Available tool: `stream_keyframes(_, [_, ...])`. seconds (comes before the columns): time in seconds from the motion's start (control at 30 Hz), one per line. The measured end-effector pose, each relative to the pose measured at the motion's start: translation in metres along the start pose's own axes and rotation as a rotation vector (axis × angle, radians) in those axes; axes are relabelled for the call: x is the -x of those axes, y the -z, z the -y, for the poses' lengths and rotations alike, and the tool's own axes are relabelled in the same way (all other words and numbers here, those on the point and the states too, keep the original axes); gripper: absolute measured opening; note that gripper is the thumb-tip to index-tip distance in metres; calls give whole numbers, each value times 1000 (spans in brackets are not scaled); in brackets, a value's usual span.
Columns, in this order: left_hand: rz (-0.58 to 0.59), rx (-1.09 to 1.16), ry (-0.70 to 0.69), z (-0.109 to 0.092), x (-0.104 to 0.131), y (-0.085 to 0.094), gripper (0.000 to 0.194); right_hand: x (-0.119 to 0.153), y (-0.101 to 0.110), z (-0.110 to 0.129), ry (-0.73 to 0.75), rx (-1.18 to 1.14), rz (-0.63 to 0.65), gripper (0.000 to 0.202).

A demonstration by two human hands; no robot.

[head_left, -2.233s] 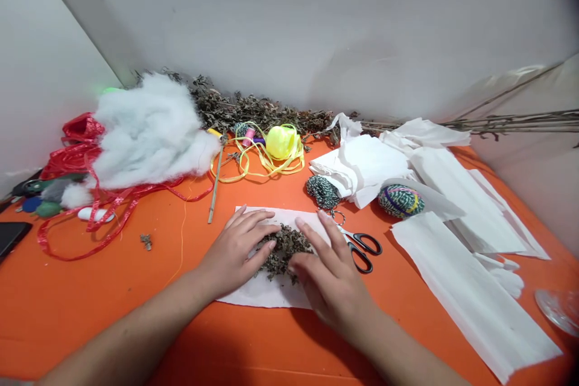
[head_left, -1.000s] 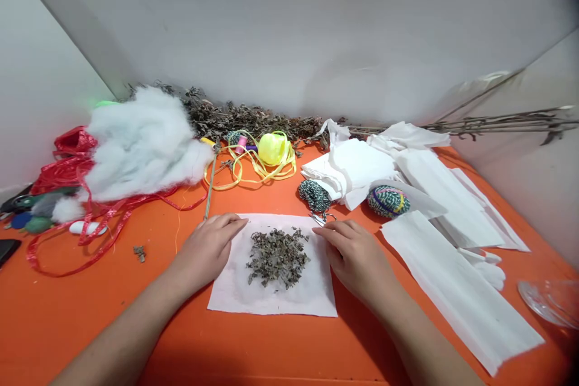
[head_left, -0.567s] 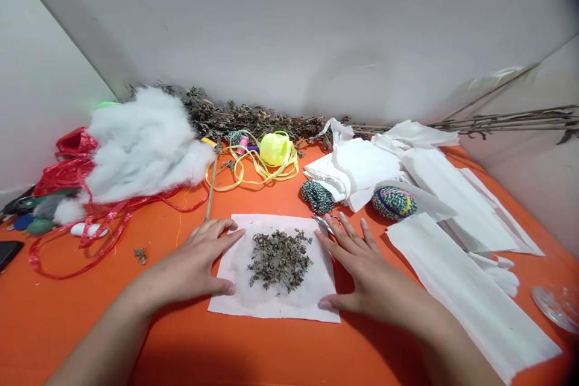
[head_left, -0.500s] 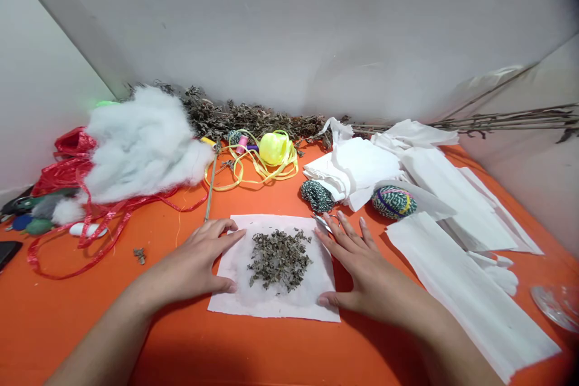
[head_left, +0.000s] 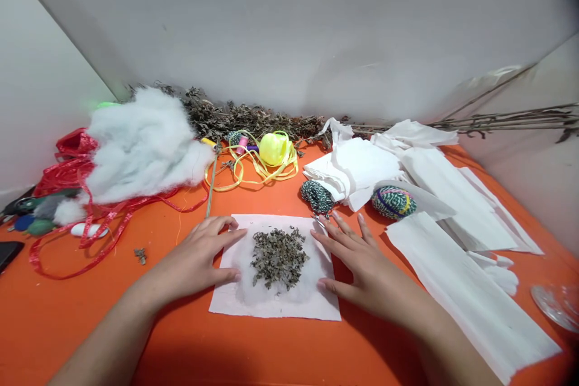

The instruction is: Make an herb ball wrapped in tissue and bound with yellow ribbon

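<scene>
A white sheet of cloth or paper [head_left: 226, 303] lies flat in front of me. On it is a thin layer of white stuffing [head_left: 246, 286], topped by a heap of crumbled dried leaves [head_left: 279, 258]. My left hand [head_left: 205, 253] rests at the sheet's left side, fingers apart, with thumb and fingertips on the sheet. Over the right side spreads my right hand [head_left: 350, 256], its thumb and index fingertip at the edge of the stuffing. Neither hand grips anything. A shiny metal tool [head_left: 319, 223], mostly hidden, shows beyond the right fingertips.
Fluffy white stuffing [head_left: 145, 145] and red ribbon [head_left: 72, 164] lie left. Yellow ribbon [head_left: 274, 149], thread spools and dried plant stems [head_left: 253, 117] line the back. Green-white yarn [head_left: 393, 202], folded white cloths [head_left: 366, 163] and a clear glass [head_left: 554, 301] are on the right.
The leaf heap has become slightly more compact, and more stuffing shows around it. Both hands have shifted slightly inward at the sides.
</scene>
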State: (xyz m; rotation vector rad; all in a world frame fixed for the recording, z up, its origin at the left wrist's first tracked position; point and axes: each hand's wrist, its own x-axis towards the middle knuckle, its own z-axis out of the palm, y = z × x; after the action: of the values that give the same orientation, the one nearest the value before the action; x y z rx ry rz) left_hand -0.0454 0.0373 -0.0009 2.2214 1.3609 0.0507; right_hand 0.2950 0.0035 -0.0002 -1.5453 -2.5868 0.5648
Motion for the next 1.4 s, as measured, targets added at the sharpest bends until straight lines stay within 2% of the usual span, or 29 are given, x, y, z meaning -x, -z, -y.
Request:
stream_keyframes(0.13, [1, 23, -3, -2, -1, 0, 60, 1, 2, -1, 10, -79, 44, 76])
stream_keyframes(0.27, [-17, 91, -26, -5, -1, 2, 55, 3, 3, 0, 33, -149, 63, 89])
stream_keyframes(0.47, [-45, 195, -74, -8, -3, 0, 55, 3, 1, 4, 89, -152, -11, 90])
stream_keyframes(0.6, [-23, 250, -78, -10, -4, -9, 72, 1, -1, 7, 122, -157, -76, 88])
stream_keyframes(0.7, [10, 285, -60, -13, -4, -15, 86, 2, 0, 8, 124, -182, -44, 87])
stream_keyframes(0.83, [35, 291, -55, -15, -4, -18, 99, 4, 2, 5, 113, -181, 60, 108])
stream_keyframes(0.9, [32, 275, -48, -14, -4, -19, 103, 4, 1, 3, 105, -167, 68, 114])
stream_keyframes(1.13, [-9, 182, -116, -17, -11, -27, 120, 0, -2, 4, 122, -182, -20, 84])
stream_keyframes(1.4, [-35, 146, -126, -19, -12, -28, 118, 6, 10, 6, 113, -264, 97, 84])
